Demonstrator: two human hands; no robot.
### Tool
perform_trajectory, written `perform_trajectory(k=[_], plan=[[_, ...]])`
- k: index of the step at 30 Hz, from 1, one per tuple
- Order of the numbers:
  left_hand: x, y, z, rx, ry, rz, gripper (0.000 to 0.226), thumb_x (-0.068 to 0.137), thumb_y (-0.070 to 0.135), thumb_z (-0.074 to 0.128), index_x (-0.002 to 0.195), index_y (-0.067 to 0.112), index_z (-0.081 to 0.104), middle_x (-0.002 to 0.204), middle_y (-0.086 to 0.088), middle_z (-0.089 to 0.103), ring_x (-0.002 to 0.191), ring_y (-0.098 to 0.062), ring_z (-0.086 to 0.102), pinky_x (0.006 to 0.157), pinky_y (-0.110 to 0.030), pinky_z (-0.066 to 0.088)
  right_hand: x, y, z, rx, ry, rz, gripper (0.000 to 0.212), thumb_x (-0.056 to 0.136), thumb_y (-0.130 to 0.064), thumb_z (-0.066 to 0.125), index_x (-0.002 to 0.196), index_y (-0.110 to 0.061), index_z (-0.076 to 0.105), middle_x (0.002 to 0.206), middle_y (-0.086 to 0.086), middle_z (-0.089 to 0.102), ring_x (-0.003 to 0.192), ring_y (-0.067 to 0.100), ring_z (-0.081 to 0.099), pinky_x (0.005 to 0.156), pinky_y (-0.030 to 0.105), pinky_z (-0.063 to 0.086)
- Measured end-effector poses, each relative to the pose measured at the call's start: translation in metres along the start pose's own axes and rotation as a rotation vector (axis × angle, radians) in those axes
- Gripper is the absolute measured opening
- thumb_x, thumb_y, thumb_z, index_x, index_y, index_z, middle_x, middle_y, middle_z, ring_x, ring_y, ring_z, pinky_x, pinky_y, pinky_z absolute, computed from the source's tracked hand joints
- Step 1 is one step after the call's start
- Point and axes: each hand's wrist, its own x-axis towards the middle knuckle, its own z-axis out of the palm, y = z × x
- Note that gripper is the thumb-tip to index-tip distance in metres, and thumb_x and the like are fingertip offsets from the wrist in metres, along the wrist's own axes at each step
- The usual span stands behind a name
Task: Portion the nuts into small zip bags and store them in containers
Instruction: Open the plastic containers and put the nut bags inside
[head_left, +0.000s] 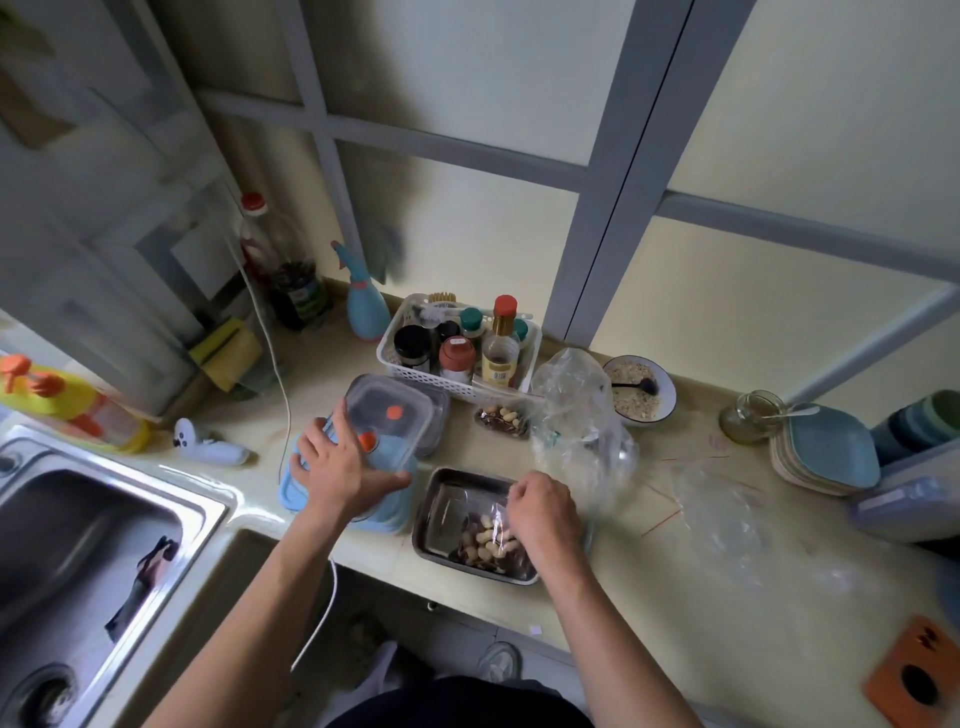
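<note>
left hand (337, 467): spread flat, palm down, on top of a stack of blue containers (384, 512) with clear lids. Fingers splayed wide, pressing on the lid rather than gripping anything.
right hand (543, 506): fingers pinched shut on the top of a small zip bag (491, 538) that's got nuts in it. Bag sits down inside the metal tray (441, 519), directly under the hand.
nuts: pale ones and dark ones mixed together in that bag, bunched at the near end of the tray. Can't tell if some are loose in the tray or all bagged.
second container (402, 410): clear-lidded, with an orange valve on top, just behind the left hand and touching the stack.
filled zip bag (503, 421): another little bag of nuts lying flat on the counter (675, 571), between the tray and the white basket (410, 376).
big clear plastic bag (576, 415): crumpled, standing up just right of the tray, behind the right hand.
empty zip bags (722, 499): a few spread out on the counter well to the right.
basket: holds bottles and jars of seasoning.
bowl (641, 392): oats and a dark spoon in it, behind the big bag.
sink (93, 545): steel, off to the left.
</note>
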Motion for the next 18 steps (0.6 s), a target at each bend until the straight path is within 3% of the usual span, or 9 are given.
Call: perform_trajectory(k=[3, 6, 8, 10, 13, 15, 16, 18], plan=[[-0.010, 0.024, -0.019, -0.003, -0.082, 0.284, 0.125, 0.054, 0.065, 0.081, 0.150, 0.033, 0.008, 0.147, -0.008, 0.017, 0.137, -0.033, 0.019, 0.117, -0.051, 0.023, 0.009, -0.001, -0.019, 0.329, 0.102, -0.029, 0.028, 0.104, -0.030, 0.044, 0.088, -0.020, 0.064, 0.085, 0.002, 0.070, 0.072, 0.021, 0.067, 0.067, 0.043, 0.059], [-0.023, 0.046, -0.020, 0.098, -0.292, 0.603, 0.123, 0.057, 0.065, 0.079, 0.152, 0.038, 0.004, 0.151, -0.001, 0.010, 0.141, -0.030, 0.013, 0.121, -0.050, 0.014, 0.013, -0.004, -0.047, 1.017, -0.220, 0.144, 0.040, 0.108, -0.045, 0.038, 0.111, -0.017, 0.066, 0.100, 0.011, 0.077, 0.083, 0.027, 0.075, 0.073, 0.042, 0.062], [-0.032, 0.054, -0.007, 0.202, -0.290, 0.690, 0.126, 0.058, 0.064, 0.078, 0.154, 0.036, 0.002, 0.156, -0.005, 0.006, 0.146, -0.033, 0.007, 0.122, -0.052, 0.008, 0.010, -0.001, -0.064, 1.274, -0.458, 0.216, 0.054, 0.105, -0.057, 0.035, 0.120, -0.014, 0.064, 0.108, 0.016, 0.076, 0.093, 0.037, 0.073, 0.073, 0.043, 0.061], [-0.043, 0.060, 0.010, 0.315, -0.270, 0.750, 0.130, 0.058, 0.064, 0.077, 0.156, 0.034, -0.002, 0.159, -0.008, 0.002, 0.149, -0.032, 0.001, 0.123, -0.053, 0.002, 0.008, 0.006, -0.067, 1.315, -0.549, 0.221, 0.052, 0.103, -0.057, 0.043, 0.123, -0.013, 0.062, 0.112, 0.018, 0.075, 0.092, 0.037, 0.072, 0.072, 0.042, 0.060], [-0.049, 0.062, 0.026, 0.259, -0.455, 0.791, 0.119, 0.064, 0.062, 0.071, 0.158, 0.032, 0.005, 0.161, -0.010, 0.010, 0.149, -0.031, 0.010, 0.123, -0.048, 0.009, 0.005, 0.018, -0.056, 1.231, -0.466, 0.249, 0.031, 0.102, -0.039, 0.057, 0.121, -0.015, 0.064, 0.110, 0.015, 0.075, 0.092, 0.034, 0.074, 0.068, 0.036, 0.060], [-0.047, 0.065, 0.024, 0.089, -0.584, 0.808, 0.082, 0.077, 0.047, 0.062, 0.152, 0.028, 0.034, 0.152, -0.010, 0.042, 0.138, -0.029, 0.041, 0.114, -0.042, 0.036, 0.004, 0.027, -0.050, 1.182, -0.390, 0.274, 0.023, 0.102, -0.025, 0.058, 0.121, -0.014, 0.064, 0.105, 0.013, 0.075, 0.084, 0.027, 0.074, 0.067, 0.035, 0.058], [-0.046, 0.067, 0.022, 0.043, -0.570, 0.836, 0.064, 0.081, 0.040, 0.057, 0.143, 0.025, 0.049, 0.139, -0.008, 0.058, 0.125, -0.027, 0.055, 0.103, -0.038, 0.047, 0.002, 0.031, -0.049, 1.197, -0.394, 0.298, 0.024, 0.102, -0.018, 0.057, 0.123, -0.008, 0.063, 0.095, 0.014, 0.075, 0.074, 0.025, 0.072, 0.062, 0.034, 0.058], [-0.044, 0.072, 0.015, 0.017, -0.457, 0.893, 0.040, 0.087, 0.032, 0.056, 0.124, 0.021, 0.064, 0.114, -0.004, 0.072, 0.101, -0.025, 0.067, 0.083, -0.034, 0.053, -0.002, 0.035, -0.051, 1.233, -0.428, 0.359, 0.029, 0.102, -0.013, 0.054, 0.123, 0.006, 0.060, 0.076, 0.016, 0.071, 0.056, 0.023, 0.065, 0.047, 0.029, 0.052]])
